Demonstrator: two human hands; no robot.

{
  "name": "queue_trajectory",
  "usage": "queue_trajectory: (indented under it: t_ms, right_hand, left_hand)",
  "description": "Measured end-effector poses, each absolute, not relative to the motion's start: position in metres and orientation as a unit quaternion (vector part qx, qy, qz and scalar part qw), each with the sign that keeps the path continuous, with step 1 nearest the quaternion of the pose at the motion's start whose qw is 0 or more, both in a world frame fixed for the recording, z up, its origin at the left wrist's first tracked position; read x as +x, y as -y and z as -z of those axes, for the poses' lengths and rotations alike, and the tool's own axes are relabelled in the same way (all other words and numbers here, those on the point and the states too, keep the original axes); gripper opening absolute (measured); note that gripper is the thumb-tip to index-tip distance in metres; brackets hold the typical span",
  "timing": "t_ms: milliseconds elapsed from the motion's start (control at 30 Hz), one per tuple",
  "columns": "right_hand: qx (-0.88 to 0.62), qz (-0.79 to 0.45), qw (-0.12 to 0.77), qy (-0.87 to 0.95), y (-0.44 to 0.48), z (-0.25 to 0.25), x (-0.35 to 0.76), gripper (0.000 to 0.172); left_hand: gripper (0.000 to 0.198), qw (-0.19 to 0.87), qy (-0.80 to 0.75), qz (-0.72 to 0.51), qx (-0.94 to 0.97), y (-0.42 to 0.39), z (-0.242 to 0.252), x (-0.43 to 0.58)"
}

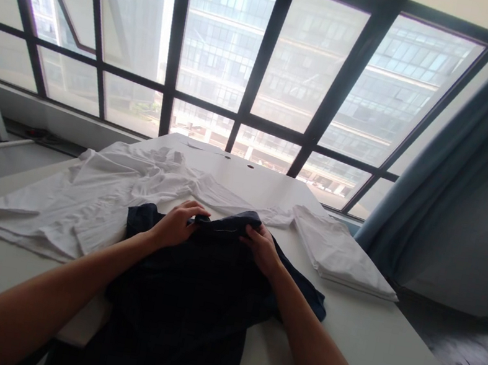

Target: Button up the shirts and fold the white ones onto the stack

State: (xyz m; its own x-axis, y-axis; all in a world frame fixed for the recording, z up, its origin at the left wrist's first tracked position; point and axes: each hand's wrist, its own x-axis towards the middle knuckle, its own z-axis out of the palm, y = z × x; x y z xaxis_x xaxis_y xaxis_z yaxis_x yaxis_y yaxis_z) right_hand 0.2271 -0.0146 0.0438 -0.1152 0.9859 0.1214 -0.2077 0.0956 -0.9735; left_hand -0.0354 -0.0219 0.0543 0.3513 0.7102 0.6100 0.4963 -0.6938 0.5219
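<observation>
A dark navy shirt lies spread on the white table, its lower part reaching toward me past the near edge of the view. My left hand pinches the left side of its collar. On the collar's right side, my right hand grips the cloth between thumb and fingers. Between both hands the collar is raised a little, with its opening showing. The sleeves spread out to either side, partly under my forearms.
A rumpled white shirt lies on the left of the table. Folded white garments are stacked at the right. Behind stand large windows; a blue-grey curtain hangs at the right.
</observation>
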Motion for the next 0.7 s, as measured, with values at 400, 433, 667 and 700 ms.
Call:
queue_trajectory:
  t_ms: [400, 433, 667, 700]
  right_hand:
    - [-0.359, -0.542, 0.522, 0.552, 0.026, -0.055, 0.220, 0.035]
    - [-0.369, -0.531, 0.518, 0.560, 0.026, -0.056, 0.220, 0.035]
    - [-0.468, -0.424, 0.550, 0.547, 0.020, -0.051, 0.222, 0.039]
    - [-0.488, -0.403, 0.550, 0.545, 0.018, -0.050, 0.222, 0.038]
  left_hand:
    - [0.028, 0.176, -0.513, -0.469, 0.697, 0.011, -0.050, -0.041]
    - [0.033, 0.199, -0.525, -0.474, 0.678, 0.011, -0.050, -0.041]
    - [0.047, 0.398, -0.486, -0.488, 0.606, 0.007, -0.048, -0.039]
    - [0.046, 0.414, -0.483, -0.489, 0.597, 0.007, -0.048, -0.039]
